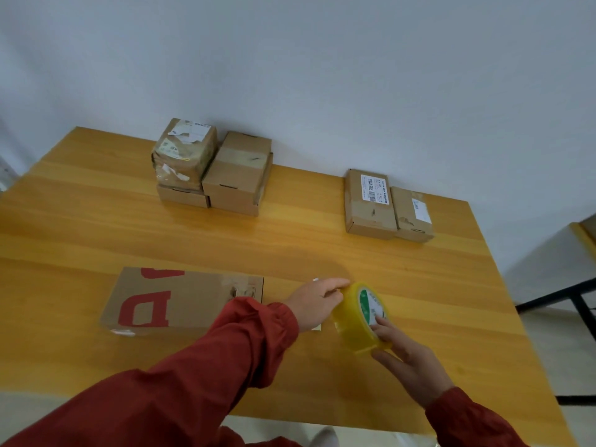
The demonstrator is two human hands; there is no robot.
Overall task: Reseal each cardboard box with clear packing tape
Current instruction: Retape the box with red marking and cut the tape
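The tape (353, 321) stands on edge at lower centre-right of the frame, at the desk (290, 240) surface; whether it touches cannot be told. The right hand (409, 359) grips it from the lower right, fingers on the labelled face and thumb under the rim. The left hand (316, 304) curls its fingers against the roll's left side, forefinger over the top. Left of the hands, a red-printed box (180, 301) lies flat. A stack (238, 172) of boxes sits at upper left by the wall, and a pair (369, 204) side by side at upper right.
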